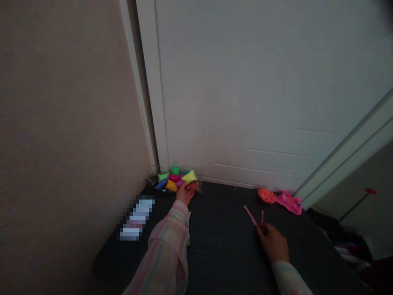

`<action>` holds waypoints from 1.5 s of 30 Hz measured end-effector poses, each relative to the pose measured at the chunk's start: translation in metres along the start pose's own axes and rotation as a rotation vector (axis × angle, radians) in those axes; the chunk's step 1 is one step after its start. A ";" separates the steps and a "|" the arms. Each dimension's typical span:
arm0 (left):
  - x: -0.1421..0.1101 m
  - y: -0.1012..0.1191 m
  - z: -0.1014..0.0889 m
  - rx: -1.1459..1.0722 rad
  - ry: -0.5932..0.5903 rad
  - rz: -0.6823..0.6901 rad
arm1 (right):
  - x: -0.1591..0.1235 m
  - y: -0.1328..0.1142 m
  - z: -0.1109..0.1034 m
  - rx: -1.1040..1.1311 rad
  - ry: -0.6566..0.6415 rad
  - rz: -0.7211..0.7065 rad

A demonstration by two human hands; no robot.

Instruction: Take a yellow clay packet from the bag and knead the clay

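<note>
My left hand (185, 194) reaches to the far left of the dark table, its fingers closed at the lower edge of a yellow clay packet (189, 177). Around it, other small pillow-shaped packets lie in a clear plastic bag: green (175, 170), magenta (175, 178), blue (162, 183) and orange-yellow (171, 185). My right hand (273, 244) is low over the table on the right, closed on thin pink modelling tools; a flat blade (250, 215) and a round-tipped stick (262, 216) stick out past the fingers.
An orange crumpled piece (266, 196) and a pink one (289, 202) lie at the table's back right. A blurred-out pale item (137, 218) is on the left. Behind the table (221, 254) stands a white door (245, 82); a wall (67, 123) borders the left.
</note>
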State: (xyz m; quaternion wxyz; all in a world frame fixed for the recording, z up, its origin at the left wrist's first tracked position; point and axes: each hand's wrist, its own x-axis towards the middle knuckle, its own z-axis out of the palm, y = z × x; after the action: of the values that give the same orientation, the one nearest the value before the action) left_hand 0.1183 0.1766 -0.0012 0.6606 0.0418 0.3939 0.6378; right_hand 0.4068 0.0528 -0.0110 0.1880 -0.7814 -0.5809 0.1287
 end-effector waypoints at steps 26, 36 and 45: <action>-0.008 -0.014 -0.011 -0.011 -0.149 0.149 | 0.001 0.001 0.003 -0.015 0.032 0.019; -0.036 -0.030 -0.022 0.061 -0.202 0.162 | 0.002 0.007 0.008 0.020 0.126 0.020; -0.058 -0.056 -0.019 0.143 -0.235 0.089 | -0.023 -0.044 0.013 0.397 0.190 -0.298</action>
State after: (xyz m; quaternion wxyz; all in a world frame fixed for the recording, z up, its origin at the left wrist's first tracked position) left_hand 0.1601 0.1071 -0.0183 0.6684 0.1806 0.3559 0.6277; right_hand 0.3569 0.0444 -0.0040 0.4080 -0.6436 -0.6329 0.1370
